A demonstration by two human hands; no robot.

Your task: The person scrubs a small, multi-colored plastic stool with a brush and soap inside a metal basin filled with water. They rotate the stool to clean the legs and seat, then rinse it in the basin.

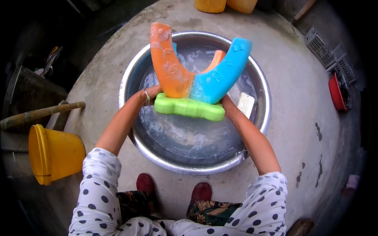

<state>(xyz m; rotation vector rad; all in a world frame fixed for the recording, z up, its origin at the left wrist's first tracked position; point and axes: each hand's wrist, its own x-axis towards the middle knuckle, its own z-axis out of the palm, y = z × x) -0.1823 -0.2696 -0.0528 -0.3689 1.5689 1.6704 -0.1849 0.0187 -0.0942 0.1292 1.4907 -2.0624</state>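
A large hollow-looking plastic piece (179,78), with one orange and one blue curved arm joined above a lime-green bar (189,108), is held tilted over the metal basin (132,133). Suds cling to its wet orange arm. My left hand (152,93), with a bangle at the wrist, grips it by the left end, the fingers mostly behind it. On the opposite end my right hand (227,104) has hold, its fingers also hidden. More orange plastic (217,59) shows behind the arms. Beside my right hand, a white flat rectangular thing (246,104) lies in the basin.
Cloudy, soapy water (185,137) fills the lower basin, which stands on a concrete floor (299,118). A yellow bucket (59,153) and a bamboo pole (43,114) are at left. Grey plastic crates (321,49) and a red tub (336,92) stand at right; yellow containers (210,4) are behind.
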